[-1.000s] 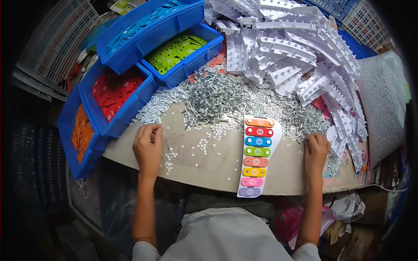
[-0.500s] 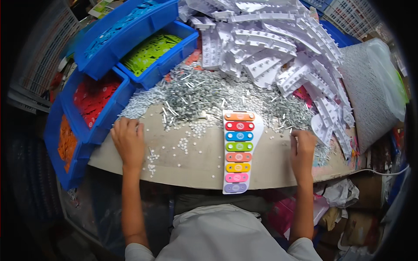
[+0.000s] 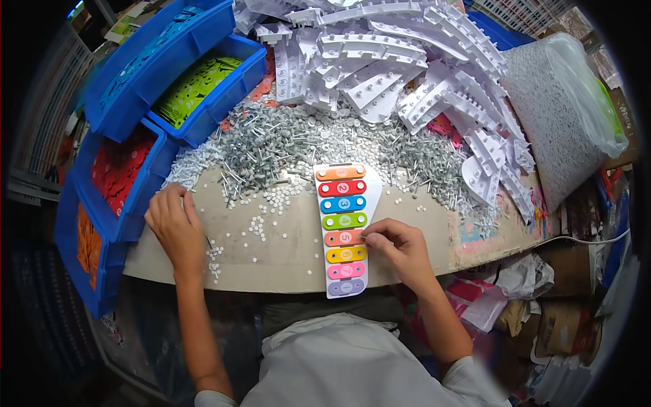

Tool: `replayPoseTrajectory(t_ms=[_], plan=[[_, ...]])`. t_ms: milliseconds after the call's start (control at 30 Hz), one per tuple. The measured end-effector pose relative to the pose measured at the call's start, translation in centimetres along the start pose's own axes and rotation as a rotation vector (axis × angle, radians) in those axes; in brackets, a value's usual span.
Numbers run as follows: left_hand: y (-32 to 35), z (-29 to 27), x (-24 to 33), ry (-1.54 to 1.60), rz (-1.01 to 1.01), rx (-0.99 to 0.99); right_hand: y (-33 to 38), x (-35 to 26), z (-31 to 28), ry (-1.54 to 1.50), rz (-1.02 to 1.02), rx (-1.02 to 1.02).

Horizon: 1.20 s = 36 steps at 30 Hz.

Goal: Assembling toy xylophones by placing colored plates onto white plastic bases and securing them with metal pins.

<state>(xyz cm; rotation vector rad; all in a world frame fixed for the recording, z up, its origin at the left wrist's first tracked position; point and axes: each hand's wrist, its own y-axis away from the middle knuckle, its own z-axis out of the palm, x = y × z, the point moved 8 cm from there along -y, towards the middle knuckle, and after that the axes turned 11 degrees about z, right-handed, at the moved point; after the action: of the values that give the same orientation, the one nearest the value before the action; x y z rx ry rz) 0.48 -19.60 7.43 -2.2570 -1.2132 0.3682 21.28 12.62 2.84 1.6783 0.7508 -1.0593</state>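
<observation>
Pressed together, the thumb and forefinger of the right hand (image 3: 404,252) meet, in the head view, at the right end of the coral bar (image 3: 339,238) on a toy xylophone (image 3: 344,229); any piece between them is too small to tell. The xylophone lies flat just left of this grip, its long axis running nearly straight away from the person, broad end beyond the fingers, narrow end toward the body at the near edge of the table (image 3: 285,261). Well left of the grip, the left hand (image 3: 175,220) has its fingers curled beside loose white pins (image 3: 196,163); whether it holds one cannot be told. Beyond the grip spread grey metal pins (image 3: 261,146), with white plastic frames (image 3: 369,61) heaped farther off. Blue bins (image 3: 227,98) stand far to its left.
</observation>
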Motion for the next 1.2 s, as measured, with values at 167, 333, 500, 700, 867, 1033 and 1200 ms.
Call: replayPoseTrajectory(t_ms=[167, 333, 500, 700, 867, 1033, 1200], plan=[[0.5, -0.7, 4.8, 0.652, -0.236, -0.05, -0.2, -0.6, 0.4, 0.125, -0.027, 0.024], [3.6, 3.1, 13.0, 1.704, -0.5, -0.421, -1.1, 1.7, 0.0, 0.15, 0.144, 0.039], [5.7, 6.0, 16.8, 1.93, -0.665, -0.738, -1.1, 2.7, 0.2, 0.082, 0.252, -0.025], [6.0, 7.1, 17.5, 1.864, -0.674, -0.801, -1.2, 3.1, 0.5, 0.034, 0.259, -0.043], [4.8, 6.5, 17.0, 1.443, -0.489, -0.769, -1.3, 3.1, 1.0, -0.029, 0.275, -0.061], [5.2, 7.9, 17.3, 1.495, -0.493, -0.939, -1.6, 3.1, 1.3, -0.051, 0.29, -0.142], [5.7, 8.6, 18.8, 1.599, -0.46, -1.115, -1.8, 3.2, 1.0, -0.045, 0.319, -0.185]])
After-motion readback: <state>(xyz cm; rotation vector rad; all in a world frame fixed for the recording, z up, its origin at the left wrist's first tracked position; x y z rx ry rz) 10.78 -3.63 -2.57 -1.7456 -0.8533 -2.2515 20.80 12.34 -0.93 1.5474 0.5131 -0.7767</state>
